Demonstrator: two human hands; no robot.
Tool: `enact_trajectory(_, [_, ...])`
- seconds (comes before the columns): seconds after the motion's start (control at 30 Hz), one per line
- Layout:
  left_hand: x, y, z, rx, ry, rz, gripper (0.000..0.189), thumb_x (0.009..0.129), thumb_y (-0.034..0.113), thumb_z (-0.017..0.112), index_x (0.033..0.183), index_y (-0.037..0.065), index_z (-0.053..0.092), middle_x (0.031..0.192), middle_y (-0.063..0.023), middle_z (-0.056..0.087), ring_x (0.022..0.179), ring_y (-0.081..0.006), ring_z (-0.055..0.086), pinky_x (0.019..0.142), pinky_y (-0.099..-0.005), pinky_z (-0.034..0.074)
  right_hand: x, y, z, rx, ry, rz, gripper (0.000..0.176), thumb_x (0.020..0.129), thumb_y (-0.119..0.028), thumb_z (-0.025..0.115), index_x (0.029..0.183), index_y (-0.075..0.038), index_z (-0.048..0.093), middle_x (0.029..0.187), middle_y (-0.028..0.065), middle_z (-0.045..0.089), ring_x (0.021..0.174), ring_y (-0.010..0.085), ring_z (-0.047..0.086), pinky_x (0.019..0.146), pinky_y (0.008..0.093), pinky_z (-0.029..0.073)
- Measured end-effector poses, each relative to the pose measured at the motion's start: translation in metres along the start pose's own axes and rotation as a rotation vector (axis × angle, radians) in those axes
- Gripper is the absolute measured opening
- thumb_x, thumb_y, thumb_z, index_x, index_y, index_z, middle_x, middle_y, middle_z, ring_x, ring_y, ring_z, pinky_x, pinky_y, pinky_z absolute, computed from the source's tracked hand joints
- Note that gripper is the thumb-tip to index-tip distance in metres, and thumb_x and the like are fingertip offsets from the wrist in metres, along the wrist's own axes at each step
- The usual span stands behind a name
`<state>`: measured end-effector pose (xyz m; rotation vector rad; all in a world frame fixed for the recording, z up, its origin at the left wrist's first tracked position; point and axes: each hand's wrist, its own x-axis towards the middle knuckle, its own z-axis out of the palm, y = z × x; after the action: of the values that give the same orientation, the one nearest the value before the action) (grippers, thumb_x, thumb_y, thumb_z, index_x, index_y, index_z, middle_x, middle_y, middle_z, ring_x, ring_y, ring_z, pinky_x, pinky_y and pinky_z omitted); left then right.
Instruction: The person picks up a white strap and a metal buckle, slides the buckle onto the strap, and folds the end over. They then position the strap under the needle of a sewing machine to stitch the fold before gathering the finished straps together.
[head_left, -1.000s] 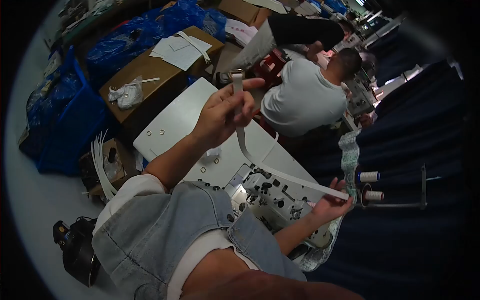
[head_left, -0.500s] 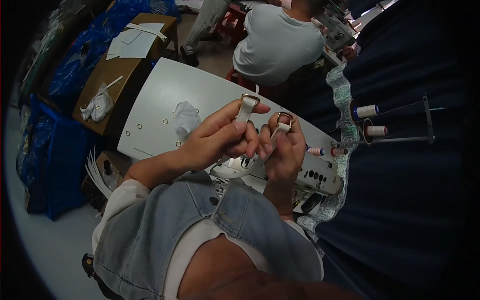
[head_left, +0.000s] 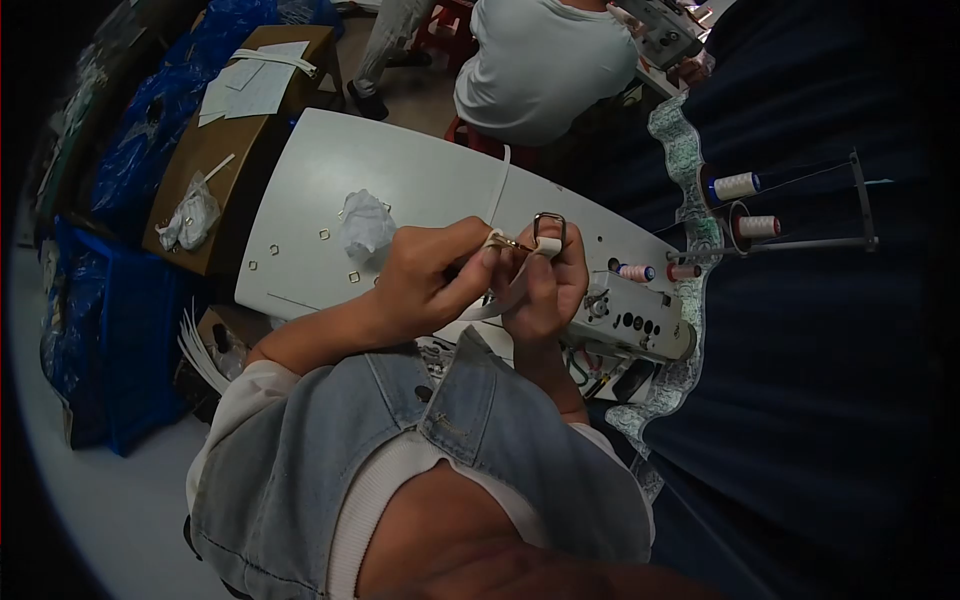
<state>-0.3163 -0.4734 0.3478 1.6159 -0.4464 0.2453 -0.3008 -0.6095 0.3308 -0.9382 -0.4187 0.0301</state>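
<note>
My left hand (head_left: pixel 425 275) is closed, pinching one end of a white strap that carries a gold-coloured buckle (head_left: pixel 515 243). Close beside it, my right hand (head_left: pixel 550 295) grips the strap's other end between thumb and fingers. A second, squarish metal buckle (head_left: pixel 549 215) stands up above that thumb. Between the hands the white strap (head_left: pixel 490 309) hangs in a loop, partly hidden by my fingers. Both hands are raised over the white sewing table (head_left: pixel 410 150), the two buckles almost touching.
Several small square metal rings (head_left: pixel 324 234) and a crumpled plastic bag (head_left: pixel 366 225) lie on the table's left. A sewing machine (head_left: pixel 640 325) stands right, near thread spools (head_left: pixel 735 186). Ahead sits a person in a white shirt (head_left: pixel 545 70). A blue bin (head_left: pixel 145 350) is left.
The hands have come closer together. My left hand has turned and tipped its buckle sideways toward the right one, which now stands more upright. The camera view has shifted slightly.
</note>
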Motion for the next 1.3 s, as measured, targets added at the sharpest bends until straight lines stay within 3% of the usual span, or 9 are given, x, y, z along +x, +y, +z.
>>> enact_trajectory(0.27, [-0.001,0.0,0.007,0.29,-0.038,0.199,0.011,0.075,-0.001,0.056,0.085,0.0,0.059,0.062,-0.0083,0.055,0.05,-0.0182,0.054,0.046,-0.0277,0.041,-0.001,-0.006,-0.009,-0.239,0.063,-0.112,0.02,0.078,-0.014,0.065,0.087,-0.001,0.053,0.07,0.0011,0.051,0.057,0.0053,0.044,0.051,0.0193,0.036])
enact_trajectory(0.43, [-0.001,-0.002,0.002,0.352,-0.133,0.228,0.013,0.076,0.004,0.06,0.089,0.001,0.058,0.07,-0.0105,0.058,0.059,-0.0254,0.058,0.053,-0.032,0.046,0.011,-0.015,-0.03,0.222,-0.051,0.492,0.015,0.077,-0.013,0.057,0.082,0.001,0.052,0.064,0.0041,0.053,0.049,0.0051,0.042,0.043,0.0184,0.031])
enact_trajectory(0.6, [-0.001,0.004,0.0,0.23,-0.146,0.021,0.01,0.079,0.002,0.056,0.089,-0.001,0.057,0.07,-0.0111,0.058,0.058,-0.0229,0.058,0.052,-0.0304,0.045,0.009,-0.009,-0.025,0.299,0.014,0.501,0.016,0.079,-0.013,0.059,0.084,0.0,0.053,0.064,0.0037,0.054,0.049,0.0047,0.043,0.042,0.0175,0.032])
enact_trajectory(0.7, [0.0,-0.004,0.0,0.179,-0.1,0.015,0.01,0.081,0.003,0.054,0.089,-0.002,0.057,0.069,-0.011,0.057,0.057,-0.0209,0.057,0.051,-0.0288,0.044,0.003,-0.012,-0.017,-0.652,0.005,-0.17,0.014,0.076,-0.005,0.066,0.086,0.001,0.058,0.067,0.0039,0.059,0.054,0.0066,0.053,0.046,0.0177,0.04])
enact_trajectory(0.83, [-0.001,-0.007,-0.005,0.134,-0.132,-0.094,0.012,0.082,0.004,0.052,0.091,-0.003,0.057,0.068,-0.011,0.056,0.054,-0.0186,0.054,0.05,-0.0263,0.041,0.01,-0.011,-0.017,-1.02,-0.107,-0.616,0.012,0.077,-0.005,0.065,0.086,0.001,0.06,0.064,0.0058,0.059,0.056,0.0084,0.056,0.048,0.0195,0.043])
enact_trajectory(0.93, [0.0,-0.007,-0.007,0.051,-0.275,-0.003,0.013,0.085,0.006,0.051,0.092,-0.003,0.057,0.067,-0.0093,0.056,0.055,-0.0144,0.053,0.051,-0.025,0.041,0.015,-0.019,-0.022,-0.314,-0.118,0.062,0.021,0.083,-0.019,0.063,0.085,0.001,0.057,0.064,0.0027,0.056,0.051,0.0049,0.046,0.044,0.0178,0.033])
enact_trajectory(1.03, [-0.004,-0.013,-0.004,-0.175,-0.193,-0.047,0.015,0.089,0.01,0.049,0.093,-0.003,0.056,0.069,-0.0055,0.055,0.058,-0.0103,0.052,0.053,-0.0237,0.041,0.022,-0.011,-0.026,-0.004,-0.142,0.337,0.035,0.086,-0.032,0.058,0.092,0.001,0.05,0.063,-0.0007,0.049,0.048,0.003,0.036,0.042,0.0172,0.024])
enact_trajectory(1.13, [0.001,-0.024,-0.005,-0.629,0.08,-0.402,0.027,0.094,0.022,0.041,0.101,-0.002,0.053,0.064,0.0007,0.047,0.052,-0.0036,0.034,0.047,-0.0171,0.027,0.028,0.001,-0.023,-0.039,-0.131,0.334,0.041,0.089,-0.045,0.047,0.094,-0.005,0.039,0.064,-0.0008,0.04,0.047,0.003,0.029,0.042,0.0175,0.021])
enact_trajectory(1.3, [0.001,-0.037,-0.003,-0.651,0.182,-0.387,0.031,0.094,0.02,0.039,0.115,-0.002,0.047,0.064,0.002,0.042,0.052,-0.0035,0.031,0.048,-0.0164,0.026,0.03,0.016,-0.015,-0.177,-0.048,0.356,0.036,0.091,-0.043,0.029,0.089,-0.008,0.036,0.063,0.0002,0.038,0.045,0.0041,0.027,0.04,0.0187,0.022])
